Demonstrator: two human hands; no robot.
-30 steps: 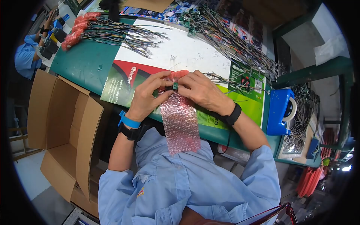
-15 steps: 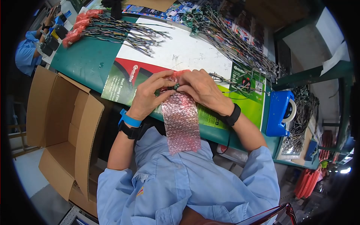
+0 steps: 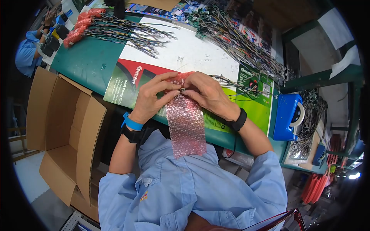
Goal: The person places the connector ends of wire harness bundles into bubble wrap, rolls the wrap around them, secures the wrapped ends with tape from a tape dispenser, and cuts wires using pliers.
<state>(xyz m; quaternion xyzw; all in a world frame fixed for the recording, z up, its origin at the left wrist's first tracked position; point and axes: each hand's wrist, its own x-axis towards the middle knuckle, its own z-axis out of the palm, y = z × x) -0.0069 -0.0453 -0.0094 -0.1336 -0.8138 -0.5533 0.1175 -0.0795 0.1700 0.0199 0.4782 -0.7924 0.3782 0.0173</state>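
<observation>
A strip of pink bubble wrap hangs over the table's front edge toward my lap. At its upper end my left hand pinches the wrap and a small part from the left. My right hand closes on the same spot from the right, its fingers nearly touching the left ones. The small part between the fingertips is mostly hidden. Thin dark cables run out to the right from behind my right hand, over the printed green and red sheet.
Wrapped cable bundles lie at the back left, loose cables at the back right. A blue tape dispenser stands right. An open cardboard box is at the left. A co-worker's blue sleeve shows far left.
My fingers have shifted slightly around the upper end of the wrap. The green part seen between them before is now mostly covered.
</observation>
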